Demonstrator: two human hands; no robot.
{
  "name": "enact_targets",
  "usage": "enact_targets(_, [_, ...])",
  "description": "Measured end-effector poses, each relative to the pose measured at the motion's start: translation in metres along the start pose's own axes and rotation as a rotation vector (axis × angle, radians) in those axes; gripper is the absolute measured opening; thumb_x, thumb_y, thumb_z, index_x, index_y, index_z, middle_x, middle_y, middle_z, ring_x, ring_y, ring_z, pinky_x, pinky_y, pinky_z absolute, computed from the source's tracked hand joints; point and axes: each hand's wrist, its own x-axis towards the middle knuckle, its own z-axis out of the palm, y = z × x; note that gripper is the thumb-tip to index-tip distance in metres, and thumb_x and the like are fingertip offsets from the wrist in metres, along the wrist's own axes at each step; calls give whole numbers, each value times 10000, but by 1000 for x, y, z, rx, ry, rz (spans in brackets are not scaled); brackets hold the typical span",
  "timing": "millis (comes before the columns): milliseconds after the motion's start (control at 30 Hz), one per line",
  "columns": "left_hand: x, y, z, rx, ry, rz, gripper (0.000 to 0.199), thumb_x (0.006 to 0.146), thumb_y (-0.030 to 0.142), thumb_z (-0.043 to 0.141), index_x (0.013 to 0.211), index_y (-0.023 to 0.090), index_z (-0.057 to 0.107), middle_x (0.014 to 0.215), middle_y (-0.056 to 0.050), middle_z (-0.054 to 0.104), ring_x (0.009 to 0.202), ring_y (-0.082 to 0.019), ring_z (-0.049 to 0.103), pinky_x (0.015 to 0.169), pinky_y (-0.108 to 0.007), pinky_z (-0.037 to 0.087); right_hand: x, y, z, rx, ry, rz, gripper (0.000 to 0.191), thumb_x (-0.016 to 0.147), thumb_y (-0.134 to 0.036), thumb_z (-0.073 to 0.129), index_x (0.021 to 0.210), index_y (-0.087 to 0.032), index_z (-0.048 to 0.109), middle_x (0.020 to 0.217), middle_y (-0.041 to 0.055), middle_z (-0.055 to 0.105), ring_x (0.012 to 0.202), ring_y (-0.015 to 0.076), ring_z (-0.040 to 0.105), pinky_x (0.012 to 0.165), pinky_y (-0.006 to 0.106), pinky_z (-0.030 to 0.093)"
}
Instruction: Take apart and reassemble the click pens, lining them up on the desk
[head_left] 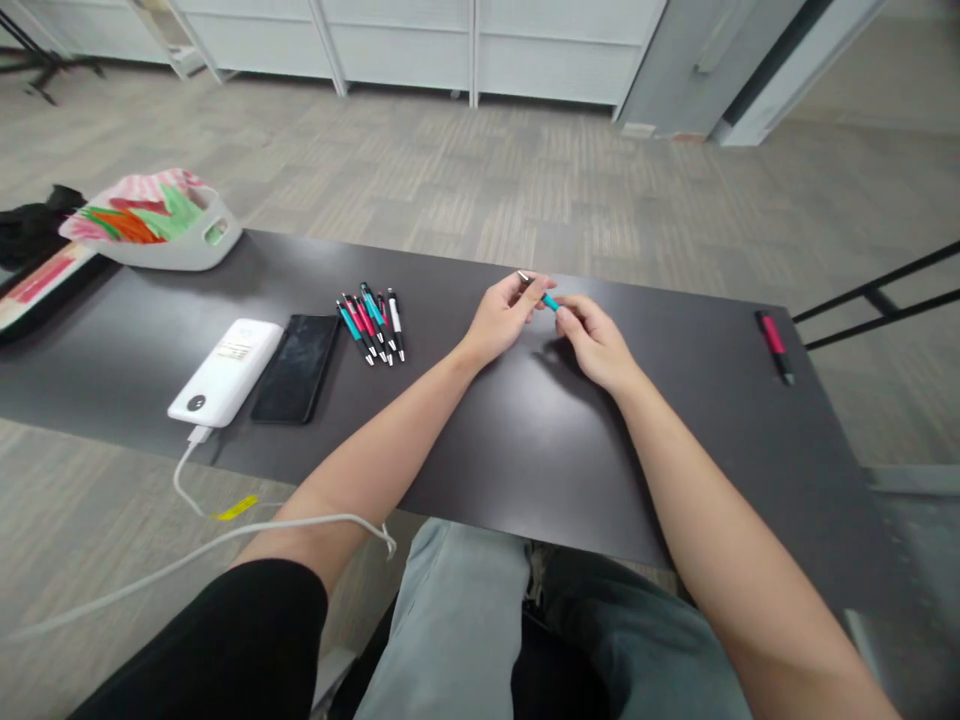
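Over the far side of the dark table, a pen (pixel 551 302) with a turquoise barrel is held between both my hands. My left hand (pixel 504 312) grips the end with the silver tip, which pokes out above its fingers. The fingers of my right hand (pixel 596 340) pinch the turquoise end. Left of my hands lies a loose pile of pens (pixel 373 325) in turquoise, red and white with black grips. A single red and black pen (pixel 774 347) rests alone near the table's right edge.
On the table's left are a black phone (pixel 298 368) and a white power bank (pixel 226 372), whose white cable (pixel 187 565) hangs past my left forearm. A white basket (pixel 202 245) with a colourful cover stands at the back left. A black metal frame (pixel 885 295) stands beyond the right edge.
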Motion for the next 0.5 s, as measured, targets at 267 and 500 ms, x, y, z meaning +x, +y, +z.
enact_targets(267, [-3, -5, 8, -294, 146, 47, 474, 1227, 753, 892, 1215, 285, 972, 774, 12, 709, 570, -118, 494, 524, -255, 409, 2, 5, 7, 71, -82, -91, 702, 1148, -1012, 642, 1102, -323, 775, 897, 41, 707, 906, 321, 694, 954, 488, 624])
enact_targets(500, [-15, -8, 29, -391, 326, 63, 589, 1167, 852, 909, 1089, 269, 943, 796, 20, 667, 577, -92, 437, 503, -225, 363, -1, 11, 18, 9, 83, -251, 585, 1254, -852, 600, 1128, -316, 799, 1161, 134, 872, 1114, 374, 810, 1102, 529, 666])
